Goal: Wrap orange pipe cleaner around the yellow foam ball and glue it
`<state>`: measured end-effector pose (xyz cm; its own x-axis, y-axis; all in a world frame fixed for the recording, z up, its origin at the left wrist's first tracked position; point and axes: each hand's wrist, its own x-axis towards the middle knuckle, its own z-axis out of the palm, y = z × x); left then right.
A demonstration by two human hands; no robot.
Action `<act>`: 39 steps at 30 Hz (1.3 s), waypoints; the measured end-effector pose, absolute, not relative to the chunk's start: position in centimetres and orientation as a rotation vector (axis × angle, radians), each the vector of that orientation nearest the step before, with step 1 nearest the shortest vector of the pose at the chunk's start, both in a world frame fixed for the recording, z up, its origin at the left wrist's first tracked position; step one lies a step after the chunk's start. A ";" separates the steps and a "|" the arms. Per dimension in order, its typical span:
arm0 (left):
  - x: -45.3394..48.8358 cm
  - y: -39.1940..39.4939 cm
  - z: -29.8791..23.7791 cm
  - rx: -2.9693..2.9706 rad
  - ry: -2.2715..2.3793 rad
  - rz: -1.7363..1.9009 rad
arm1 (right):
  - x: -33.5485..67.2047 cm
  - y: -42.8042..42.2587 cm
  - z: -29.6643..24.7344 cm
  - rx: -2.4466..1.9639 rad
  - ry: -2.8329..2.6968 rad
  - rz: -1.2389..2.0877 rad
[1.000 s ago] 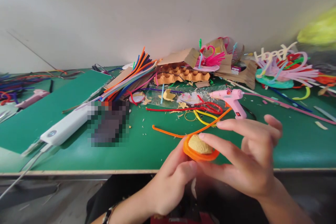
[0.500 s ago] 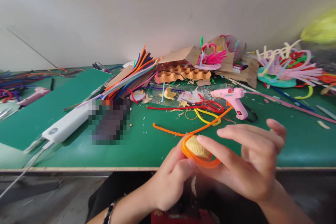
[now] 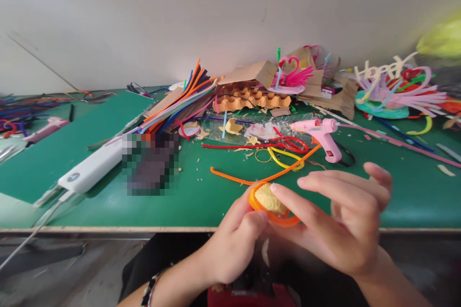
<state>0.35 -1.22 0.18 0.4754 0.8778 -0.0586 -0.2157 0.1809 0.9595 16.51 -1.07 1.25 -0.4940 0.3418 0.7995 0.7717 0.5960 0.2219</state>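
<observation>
Close in front of me, over the table's front edge, both hands hold a small pale-yellow piece (image 3: 269, 198) with a rough, cardboard-like surface. An orange pipe cleaner (image 3: 284, 222) loops round its rim. My left hand (image 3: 236, 242) pinches the left side, its thumb pressing on the orange band. On the other side my right hand (image 3: 342, 223) has its index fingertip on top of the yellow piece, with the thumb mostly hidden below. The other right fingers are raised and spread. Just beyond lies a second orange pipe cleaner (image 3: 234, 176) on the green table.
A pink glue gun (image 3: 320, 135) lies behind my right hand, near red scissors (image 3: 291, 144) and a yellow pipe cleaner (image 3: 283, 160). Farther back are an egg carton (image 3: 248, 100) and pipe cleaner bundles (image 3: 190, 98). A white power strip (image 3: 91, 165) stands left, a pipe-cleaner decoration (image 3: 383, 105) right.
My left thumb has shifted slightly up and right onto the orange band. The yellow piece is tilted a little differently; both hands keep their hold.
</observation>
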 end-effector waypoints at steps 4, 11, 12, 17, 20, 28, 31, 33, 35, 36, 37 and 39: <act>0.4 -1.2 0.4 1.093 0.742 0.892 | 16.4 -1.1 1.3 -0.870 -2.099 -0.743; 0.6 -1.3 0.2 1.099 0.739 0.934 | 16.0 -1.1 1.3 -0.918 -2.064 -0.721; 0.5 -1.2 0.2 1.123 0.733 0.944 | 15.9 -1.1 1.3 -0.928 -2.038 -0.724; 0.3 -1.3 0.3 1.340 0.735 1.022 | 15.3 -1.1 1.4 -0.945 -1.926 -0.737; 0.2 -1.3 0.5 1.416 0.745 1.032 | 15.1 -1.2 1.5 -0.973 -1.942 -0.708; 0.0 -1.2 0.6 1.358 0.834 0.982 | 14.7 -1.5 1.4 -1.024 -1.902 -0.586; 0.0 -1.1 0.7 1.354 0.846 0.960 | 14.6 -1.6 1.4 -1.029 -1.896 -0.557; 0.0 -1.1 0.8 1.357 0.834 0.950 | 14.6 -1.7 1.4 -1.028 -1.894 -0.542; 0.0 -1.2 0.9 1.345 0.833 0.942 | 14.6 -1.7 1.5 -1.026 -1.901 -0.531; 0.0 -1.2 0.9 1.331 0.839 0.941 | 14.6 -1.7 1.5 -1.023 -1.908 -0.525; 0.0 -1.2 0.9 1.314 0.848 0.945 | 14.6 -1.7 1.5 -1.020 -1.914 -0.520; 0.1 -1.3 0.9 1.291 0.860 0.960 | 14.6 -1.6 1.6 -1.009 -1.928 -0.513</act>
